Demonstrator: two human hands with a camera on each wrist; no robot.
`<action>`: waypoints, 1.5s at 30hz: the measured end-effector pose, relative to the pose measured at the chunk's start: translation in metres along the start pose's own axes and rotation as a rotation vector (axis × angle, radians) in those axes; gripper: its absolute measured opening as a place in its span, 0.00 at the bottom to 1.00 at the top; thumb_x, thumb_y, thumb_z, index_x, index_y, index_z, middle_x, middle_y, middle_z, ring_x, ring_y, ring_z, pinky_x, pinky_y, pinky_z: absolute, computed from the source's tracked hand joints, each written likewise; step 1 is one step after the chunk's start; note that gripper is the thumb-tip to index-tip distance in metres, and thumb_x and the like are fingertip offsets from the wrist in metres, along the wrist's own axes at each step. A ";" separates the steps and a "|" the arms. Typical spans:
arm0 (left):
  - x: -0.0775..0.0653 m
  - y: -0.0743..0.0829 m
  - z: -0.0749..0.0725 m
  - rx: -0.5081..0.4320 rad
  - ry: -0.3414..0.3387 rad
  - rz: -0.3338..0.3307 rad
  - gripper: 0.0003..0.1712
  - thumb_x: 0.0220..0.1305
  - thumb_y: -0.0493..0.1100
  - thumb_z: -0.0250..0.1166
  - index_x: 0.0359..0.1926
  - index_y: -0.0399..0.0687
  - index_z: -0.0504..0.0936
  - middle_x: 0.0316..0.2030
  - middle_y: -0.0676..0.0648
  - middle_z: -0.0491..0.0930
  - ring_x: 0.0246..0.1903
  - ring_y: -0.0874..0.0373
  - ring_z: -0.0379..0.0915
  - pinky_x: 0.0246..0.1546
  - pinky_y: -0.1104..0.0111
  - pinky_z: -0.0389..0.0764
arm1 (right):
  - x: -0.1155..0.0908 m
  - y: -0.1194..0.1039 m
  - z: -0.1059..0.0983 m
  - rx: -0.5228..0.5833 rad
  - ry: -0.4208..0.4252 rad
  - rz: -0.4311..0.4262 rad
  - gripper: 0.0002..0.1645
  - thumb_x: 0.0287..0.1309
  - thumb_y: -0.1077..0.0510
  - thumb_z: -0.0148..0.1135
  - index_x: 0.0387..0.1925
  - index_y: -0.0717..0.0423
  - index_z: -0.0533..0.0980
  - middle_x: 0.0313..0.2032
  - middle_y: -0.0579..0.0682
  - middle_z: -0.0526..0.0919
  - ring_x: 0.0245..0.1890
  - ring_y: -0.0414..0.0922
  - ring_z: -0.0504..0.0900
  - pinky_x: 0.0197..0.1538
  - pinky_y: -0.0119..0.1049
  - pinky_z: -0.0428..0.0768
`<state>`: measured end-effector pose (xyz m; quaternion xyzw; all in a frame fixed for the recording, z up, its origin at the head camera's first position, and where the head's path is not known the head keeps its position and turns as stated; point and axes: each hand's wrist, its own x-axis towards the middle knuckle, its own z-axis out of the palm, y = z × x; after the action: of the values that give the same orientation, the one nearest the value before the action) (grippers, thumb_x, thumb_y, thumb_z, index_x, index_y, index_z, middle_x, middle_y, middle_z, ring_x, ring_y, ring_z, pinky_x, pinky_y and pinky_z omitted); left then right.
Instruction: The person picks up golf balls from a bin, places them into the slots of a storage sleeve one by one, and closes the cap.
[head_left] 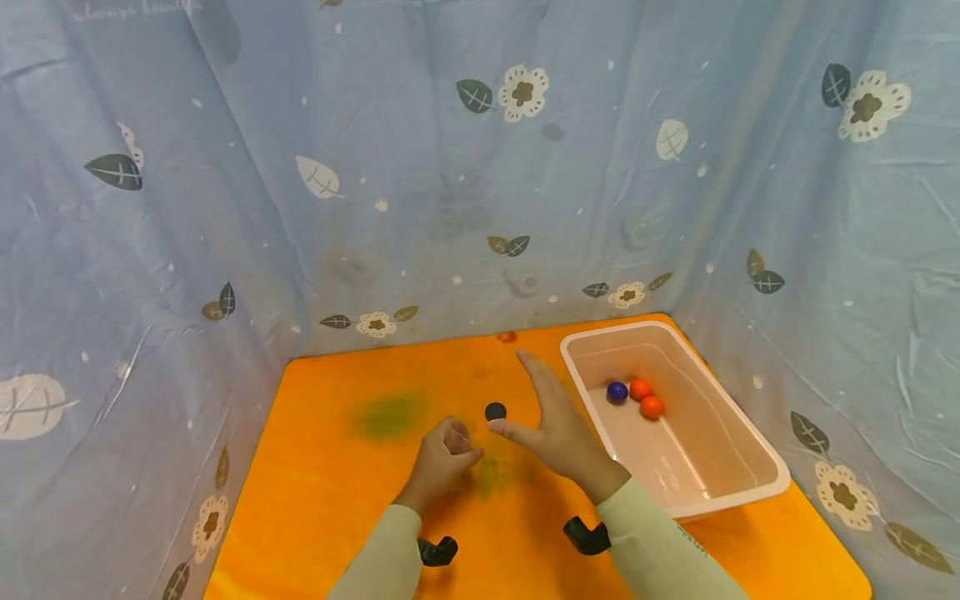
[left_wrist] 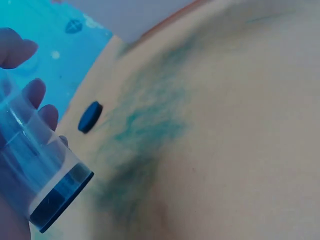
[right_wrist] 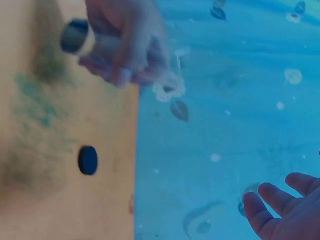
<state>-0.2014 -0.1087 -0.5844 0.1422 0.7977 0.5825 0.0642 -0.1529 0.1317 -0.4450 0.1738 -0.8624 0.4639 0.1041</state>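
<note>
My left hand (head_left: 442, 458) grips a clear cylindrical container (left_wrist: 30, 145) with curled fingers. In the left wrist view the container is tilted, its dark end pointing down to the right; in the head view the hand mostly hides it. On the orange table lies a small dark disc (head_left: 496, 412) that looks like a lid, also visible in the right wrist view (right_wrist: 88, 160). My right hand (head_left: 562, 425) hovers over the table just right of the disc, holding nothing, with fingers extended and thumb spread. Whether the thumb touches the disc I cannot tell.
At the right stands a pale plastic tub (head_left: 776, 479), holding a dark blue ball (head_left: 617, 392) and two orange balls (head_left: 652, 407). Green stains (head_left: 390, 415) mark the orange tabletop (head_left: 315, 500). A blue patterned curtain (head_left: 420, 167) encloses the back and sides.
</note>
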 end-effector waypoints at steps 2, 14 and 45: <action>-0.003 0.005 0.000 0.023 -0.020 0.011 0.20 0.70 0.40 0.78 0.53 0.37 0.78 0.34 0.49 0.83 0.34 0.51 0.82 0.38 0.58 0.82 | 0.005 0.001 -0.008 0.018 0.016 0.000 0.64 0.66 0.38 0.78 0.88 0.50 0.50 0.83 0.57 0.55 0.79 0.63 0.61 0.71 0.70 0.66; -0.023 0.033 0.009 0.016 -0.100 0.108 0.16 0.70 0.44 0.79 0.45 0.50 0.77 0.33 0.52 0.83 0.33 0.55 0.83 0.37 0.61 0.83 | 0.032 0.031 -0.049 0.121 0.079 0.144 0.58 0.73 0.40 0.73 0.88 0.48 0.50 0.83 0.58 0.54 0.73 0.63 0.66 0.69 0.67 0.70; -0.045 0.060 0.006 -0.093 -0.220 0.171 0.17 0.70 0.41 0.78 0.44 0.47 0.74 0.31 0.52 0.84 0.36 0.55 0.89 0.46 0.62 0.87 | 0.043 0.138 -0.111 0.215 0.080 0.515 0.66 0.69 0.32 0.72 0.90 0.45 0.42 0.83 0.65 0.51 0.70 0.71 0.71 0.68 0.68 0.72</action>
<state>-0.1475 -0.1003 -0.5326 0.2694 0.7431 0.6030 0.1079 -0.2448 0.2863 -0.4751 -0.0595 -0.8191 0.5706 -0.0024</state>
